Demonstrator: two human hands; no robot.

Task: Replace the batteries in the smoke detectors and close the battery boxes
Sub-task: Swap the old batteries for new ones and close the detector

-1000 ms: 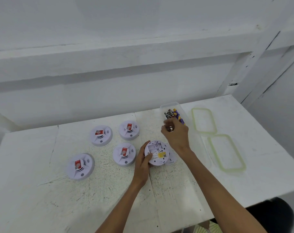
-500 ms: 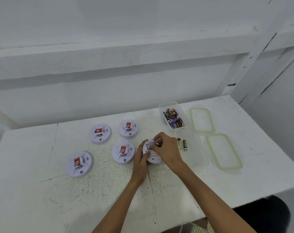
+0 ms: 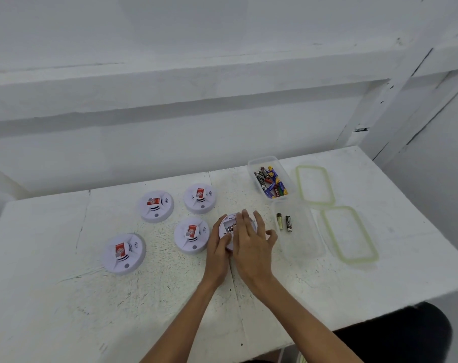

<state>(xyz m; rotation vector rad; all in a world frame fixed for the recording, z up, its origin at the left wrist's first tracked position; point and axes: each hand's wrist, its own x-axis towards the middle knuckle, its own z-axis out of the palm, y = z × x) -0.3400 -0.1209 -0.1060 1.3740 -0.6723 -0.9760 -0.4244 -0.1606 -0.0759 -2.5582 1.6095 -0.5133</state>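
At the left of the white table, 4 face-up smoke detectors lie apart, red labels showing. Just right of them a 5th smoke detector lies back-up, its battery box uncovered with a battery inside. The left hand keeps a narrow grip on its near-left rim. The right hand lies over it, fingers straight and spread, grip wide. Further right, a clear tub holds 2 loose batteries. Behind it a second tub holds a heap of batteries. 2 green-rimmed lids lie rightmost.
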